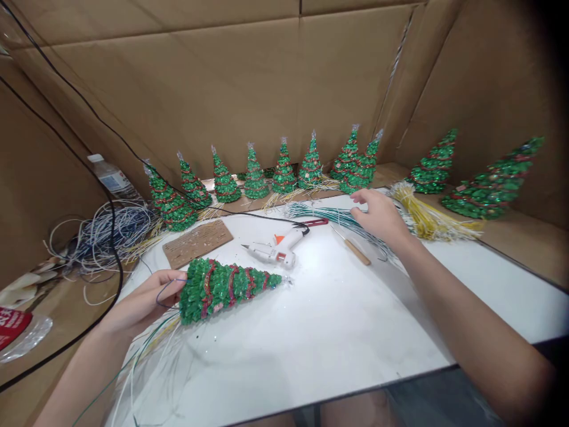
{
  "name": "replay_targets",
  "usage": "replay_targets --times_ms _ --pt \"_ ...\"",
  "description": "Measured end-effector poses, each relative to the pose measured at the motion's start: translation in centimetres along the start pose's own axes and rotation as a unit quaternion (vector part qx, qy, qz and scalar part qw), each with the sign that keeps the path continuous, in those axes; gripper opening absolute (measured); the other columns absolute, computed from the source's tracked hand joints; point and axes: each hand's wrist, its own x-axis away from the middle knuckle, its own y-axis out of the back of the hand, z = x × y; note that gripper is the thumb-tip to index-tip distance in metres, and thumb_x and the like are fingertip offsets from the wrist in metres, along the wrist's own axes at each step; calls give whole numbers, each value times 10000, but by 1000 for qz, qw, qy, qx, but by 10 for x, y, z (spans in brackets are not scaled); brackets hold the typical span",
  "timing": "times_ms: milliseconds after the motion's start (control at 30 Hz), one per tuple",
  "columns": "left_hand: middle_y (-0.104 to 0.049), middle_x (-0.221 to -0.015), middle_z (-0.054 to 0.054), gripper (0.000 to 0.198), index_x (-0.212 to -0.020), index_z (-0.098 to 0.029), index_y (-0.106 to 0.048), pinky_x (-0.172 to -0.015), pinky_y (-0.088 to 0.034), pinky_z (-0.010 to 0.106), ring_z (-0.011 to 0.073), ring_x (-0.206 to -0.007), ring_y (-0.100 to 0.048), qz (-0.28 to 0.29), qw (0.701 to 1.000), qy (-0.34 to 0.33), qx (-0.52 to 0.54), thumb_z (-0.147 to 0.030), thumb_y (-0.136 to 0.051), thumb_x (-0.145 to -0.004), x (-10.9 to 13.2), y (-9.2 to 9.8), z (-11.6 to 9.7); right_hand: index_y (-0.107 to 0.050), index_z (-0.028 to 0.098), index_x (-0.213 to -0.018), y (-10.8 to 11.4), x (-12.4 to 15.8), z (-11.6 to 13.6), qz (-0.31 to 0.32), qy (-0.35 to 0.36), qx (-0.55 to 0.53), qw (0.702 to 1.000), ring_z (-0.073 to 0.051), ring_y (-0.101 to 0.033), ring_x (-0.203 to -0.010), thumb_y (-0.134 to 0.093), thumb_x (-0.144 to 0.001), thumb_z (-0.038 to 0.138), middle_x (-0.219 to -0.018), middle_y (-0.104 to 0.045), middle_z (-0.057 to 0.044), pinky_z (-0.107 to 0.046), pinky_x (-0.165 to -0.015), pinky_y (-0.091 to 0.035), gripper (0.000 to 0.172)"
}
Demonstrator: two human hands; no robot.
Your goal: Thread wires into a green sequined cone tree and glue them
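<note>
My left hand [144, 299] grips the wide base of a green sequinned Christmas tree [224, 287] with red garlands, held on its side over the white table [338, 332]. Thin wires trail from the tree's base toward me. My right hand [377, 214] reaches far across and rests on a bundle of green wires [324, 214], its fingers curled onto the strands. A white hot glue gun [278, 250] lies between the two hands.
A row of finished green trees [255, 175] lines the cardboard back wall, with two more at the right [491, 185]. A yellow wire bundle [429, 219], a wooden-handled tool [355, 249], a brown board [198, 242], tangled cables [106, 234] and a bottle [109, 175] surround the work area.
</note>
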Motion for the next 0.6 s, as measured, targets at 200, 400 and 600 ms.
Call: replay_targets --times_ms 200,400,600 --pt "-736 -761 48 381 -949 -158 -715 -641 -551 252 175 -634 -675 54 997 30 55 -428 -765 -686 -3 -6 1 -613 151 -1031 0 0 0 -2 2 -2 1000 -241 -561 -924 -488 -740 203 -963 -606 -77 -354 -858 -448 321" --pt "-750 -856 59 553 -1129 -162 -650 -699 -567 268 207 -720 -699 21 997 31 67 -466 -757 -680 -8 -11 1 -613 150 -1040 2 0 -2 1 -9 3 1000 -245 -565 -904 -488 -734 224 -974 -605 -79 -368 -850 -456 339" --pt "-752 -824 76 581 -1119 -129 -656 -714 -567 284 229 -750 -701 30 999 15 40 -477 -764 -666 -12 -9 0 -621 147 -1038 4 -4 -14 23 -36 23 999 -239 -576 -887 -508 -728 216 -980 -612 -77 -373 -856 -464 337"
